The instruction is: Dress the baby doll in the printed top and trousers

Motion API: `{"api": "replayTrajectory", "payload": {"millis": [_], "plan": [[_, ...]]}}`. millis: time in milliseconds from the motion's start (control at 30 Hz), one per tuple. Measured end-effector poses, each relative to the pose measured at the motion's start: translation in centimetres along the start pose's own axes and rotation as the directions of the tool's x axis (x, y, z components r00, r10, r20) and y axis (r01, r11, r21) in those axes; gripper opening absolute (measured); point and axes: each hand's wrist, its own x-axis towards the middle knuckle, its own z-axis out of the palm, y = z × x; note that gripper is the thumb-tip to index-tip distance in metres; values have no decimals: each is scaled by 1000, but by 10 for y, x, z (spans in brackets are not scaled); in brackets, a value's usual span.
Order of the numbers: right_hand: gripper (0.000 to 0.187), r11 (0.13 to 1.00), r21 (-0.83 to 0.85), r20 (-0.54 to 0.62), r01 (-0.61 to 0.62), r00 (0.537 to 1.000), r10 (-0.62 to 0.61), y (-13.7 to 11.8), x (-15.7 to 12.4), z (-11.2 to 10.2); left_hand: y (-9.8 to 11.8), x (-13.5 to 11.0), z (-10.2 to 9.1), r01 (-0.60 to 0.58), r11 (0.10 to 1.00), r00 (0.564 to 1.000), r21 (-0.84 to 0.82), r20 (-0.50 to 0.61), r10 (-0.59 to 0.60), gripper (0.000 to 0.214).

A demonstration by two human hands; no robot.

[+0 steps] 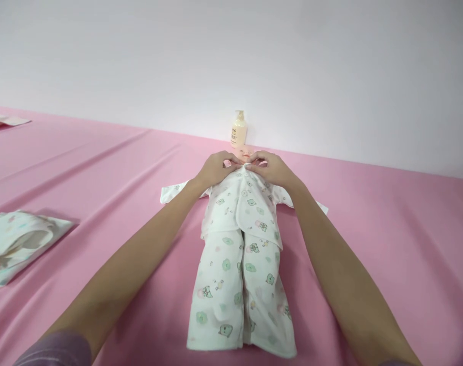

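A baby doll [246, 151] lies on its back, dressed in a white printed baby shirt [254, 201] and matching pants [224, 284]. My left hand [218, 168] and my right hand [271, 168] meet at the shirt's collar, just below the doll's head. Thumbs and fingers of both hands pinch the collar edges from either side. The shirt front overlaps down the middle, and its sleeves stretch out to both sides. Most of the doll's head is hidden behind my fingers.
A pump bottle [239, 131] stands behind the doll's head, against the white wall [231, 56]. Folded printed cloth [25, 244] lies at the left. Another pale cloth [6, 121] sits at the far left edge. A wrinkled pink sheet [387, 229] covers the surface.
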Motion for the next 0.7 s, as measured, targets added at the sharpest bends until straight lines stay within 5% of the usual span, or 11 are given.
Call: {"api": "replayTrajectory", "payload": {"millis": [233,700], "plan": [[43,933,353,-162,-66,978,130,13,-7,27,2,-6,11,-45,997,995,-63,-93,39,20],[44,888,399,46,-227,973,228,22,-6,16,2,-4,17,-144,989,983,-34,-117,139,19]]}}
